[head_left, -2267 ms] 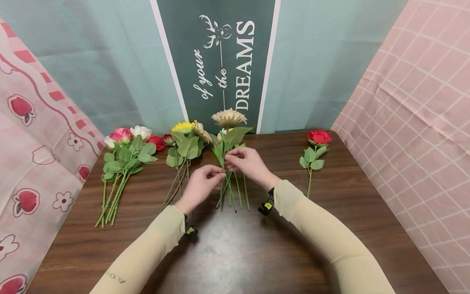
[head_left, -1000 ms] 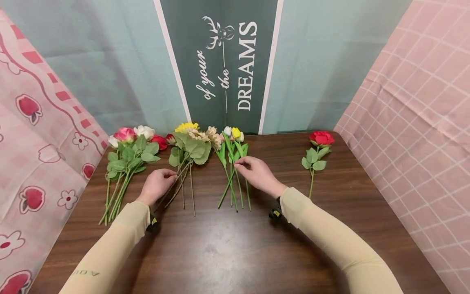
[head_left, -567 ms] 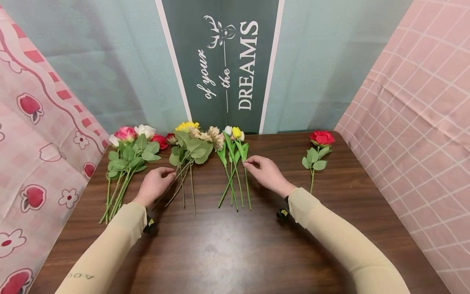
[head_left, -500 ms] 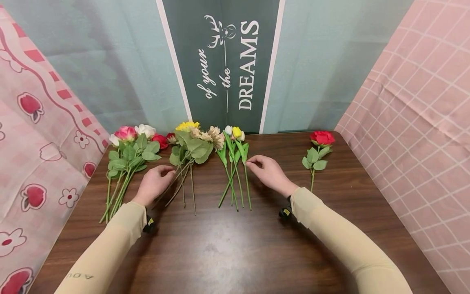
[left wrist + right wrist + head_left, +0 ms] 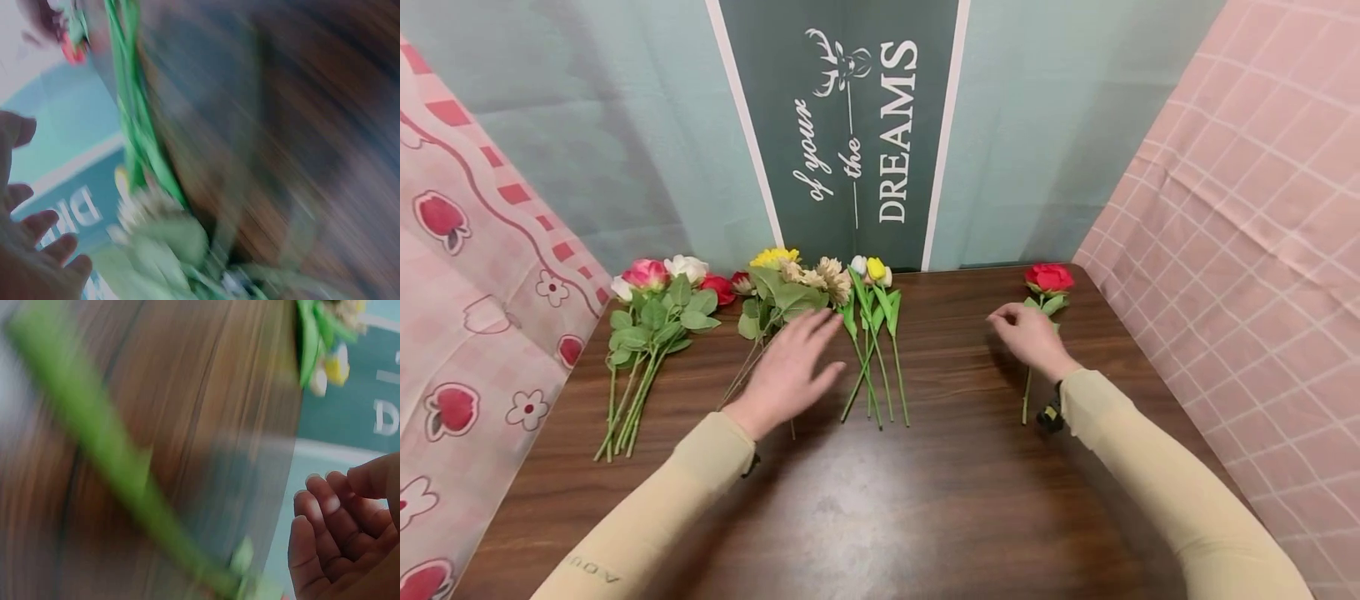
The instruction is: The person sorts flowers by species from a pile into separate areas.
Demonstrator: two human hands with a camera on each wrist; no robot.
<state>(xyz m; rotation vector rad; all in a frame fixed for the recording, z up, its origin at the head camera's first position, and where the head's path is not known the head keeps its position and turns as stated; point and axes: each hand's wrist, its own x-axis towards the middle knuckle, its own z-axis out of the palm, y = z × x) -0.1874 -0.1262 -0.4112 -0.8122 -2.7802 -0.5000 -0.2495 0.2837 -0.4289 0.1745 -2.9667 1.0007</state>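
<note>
My left hand is spread out above the stems of the middle group, a yellow sunflower and beige flowers with broad leaves. In the left wrist view its fingers are apart and hold nothing. Just right of that group lie green-stemmed tulips, white and yellow. Over at the right, my right hand hovers above a single red rose, hiding part of its leaves. Its fingers are loosely bent and empty in the right wrist view, with the rose's green stem blurred beside them.
A bunch of pink, white and red roses with leafy stems lies at the left on the brown wooden table. A teal and dark green cloth hangs behind; pink patterned cloths flank both sides.
Earlier, both hands held a beige flower up over the tulips; it now lies in the middle group. My right hand has swung right to the rose; my left has moved rightward and spread its fingers.
</note>
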